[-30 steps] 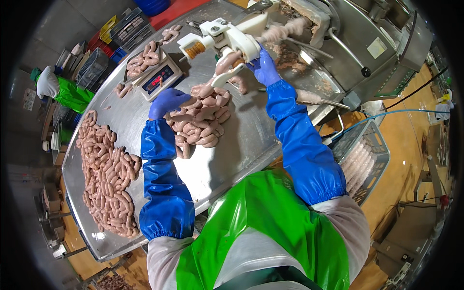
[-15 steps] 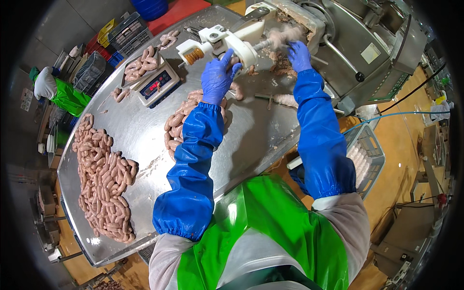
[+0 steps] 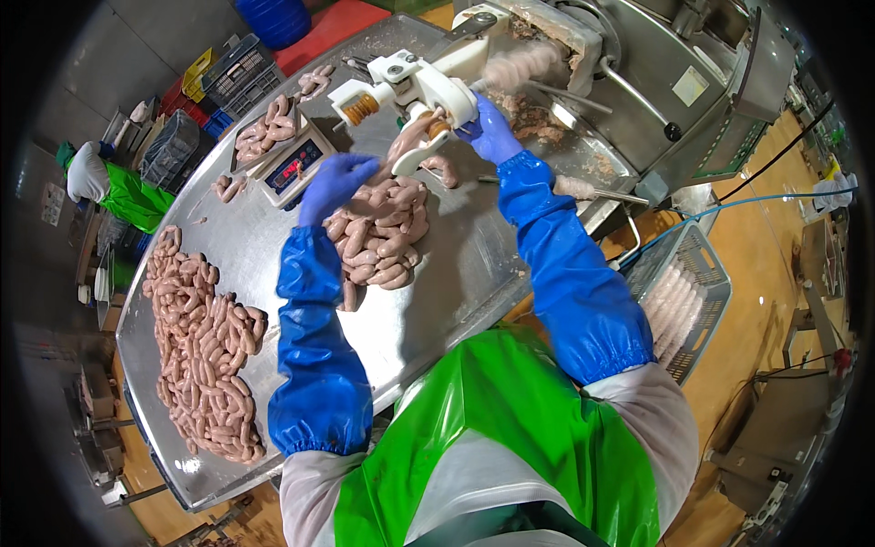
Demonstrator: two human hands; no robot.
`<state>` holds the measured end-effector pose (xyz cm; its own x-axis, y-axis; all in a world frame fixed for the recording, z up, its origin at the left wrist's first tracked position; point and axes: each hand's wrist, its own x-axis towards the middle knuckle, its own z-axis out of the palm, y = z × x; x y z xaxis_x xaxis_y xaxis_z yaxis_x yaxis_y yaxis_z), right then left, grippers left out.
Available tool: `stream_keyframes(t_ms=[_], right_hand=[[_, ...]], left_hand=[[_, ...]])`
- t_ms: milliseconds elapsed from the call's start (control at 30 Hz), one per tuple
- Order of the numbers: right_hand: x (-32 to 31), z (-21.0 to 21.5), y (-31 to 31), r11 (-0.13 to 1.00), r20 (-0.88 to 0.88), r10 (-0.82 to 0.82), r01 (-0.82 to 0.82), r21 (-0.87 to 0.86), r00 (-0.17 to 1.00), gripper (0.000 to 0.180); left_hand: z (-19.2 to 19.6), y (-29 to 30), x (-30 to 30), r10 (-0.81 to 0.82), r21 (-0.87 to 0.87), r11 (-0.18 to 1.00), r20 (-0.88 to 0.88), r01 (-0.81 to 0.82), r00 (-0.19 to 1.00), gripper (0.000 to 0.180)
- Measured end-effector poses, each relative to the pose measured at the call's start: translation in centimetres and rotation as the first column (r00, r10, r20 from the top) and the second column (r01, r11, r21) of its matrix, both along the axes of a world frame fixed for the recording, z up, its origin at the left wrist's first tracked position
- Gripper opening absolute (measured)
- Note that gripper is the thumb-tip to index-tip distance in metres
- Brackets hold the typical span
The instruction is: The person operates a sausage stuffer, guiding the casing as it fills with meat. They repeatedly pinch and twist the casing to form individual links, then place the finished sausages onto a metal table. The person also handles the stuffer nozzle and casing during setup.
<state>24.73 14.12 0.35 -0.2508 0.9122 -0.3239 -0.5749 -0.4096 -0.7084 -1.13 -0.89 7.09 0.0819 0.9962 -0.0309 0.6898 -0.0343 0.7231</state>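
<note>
My left hand [image 3: 339, 185], in a blue-purple glove, hovers left of the stuffing machine, above the edge of a heap of linked sausages [image 3: 387, 232]. Its fingers point right and are smeared by motion, so any grip is unclear. Gloved too, my right hand [image 3: 492, 132] grips the right side of the white plastic linking head [image 3: 451, 98]. A filled sausage [image 3: 410, 139] emerges from this head toward my left hand. Behind my right hand, the bunched, blurred casing [image 3: 524, 66] sits on the nozzle.
A scale [image 3: 296, 169] bearing sausages stands left of my left hand. A large sausage pile [image 3: 200, 356] covers the table's left part. The steel machine [image 3: 674, 82] rises at the far right. A grey crate [image 3: 702, 301] with casing sticks stands below the table's right edge.
My left hand has moved left and down from the linking head. My right hand has shifted left from the casing to the head. A sausage now shows at the head's front.
</note>
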Motion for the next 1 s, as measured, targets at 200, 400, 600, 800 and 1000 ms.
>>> stream_keyframes(t_ms=[200, 400, 600, 800, 1000], right_hand=[[10.0, 0.3, 4.1, 0.947, 0.040, -0.231, 0.215, 0.237, 0.972, 0.023], [12.9, 1.1, 8.6, 0.926, 0.321, -0.184, 0.054, 0.374, 0.929, 0.032], [3.4, -0.9, -0.2, 0.935, -0.164, 0.343, -0.318, 0.158, 0.925, 0.028], [5.2, -1.1, 3.6, 0.971, -0.277, 0.057, 0.012, 0.239, 0.959, 0.026], [3.8, -2.3, 0.6, 0.990, -0.151, 0.135, -0.128, 0.052, 0.979, 0.023]], left_hand=[[-2.5, -6.5, -9.5, -0.003, -0.261, 0.963, -0.237, -0.061, 0.971, 0.029], [-4.1, -3.7, -5.7, 0.206, 0.345, 0.937, -0.437, -0.048, 0.876, 0.028], [-1.3, 4.4, 9.4, 0.131, 0.574, 0.818, -0.163, -0.014, 0.978, 0.045], [-2.1, 4.5, 8.4, -0.031, 0.378, 0.925, 0.175, -0.038, 0.984, 0.044], [-2.1, -1.5, -2.0, -0.101, -0.192, 0.968, 0.285, 0.160, 0.953, 0.047]])
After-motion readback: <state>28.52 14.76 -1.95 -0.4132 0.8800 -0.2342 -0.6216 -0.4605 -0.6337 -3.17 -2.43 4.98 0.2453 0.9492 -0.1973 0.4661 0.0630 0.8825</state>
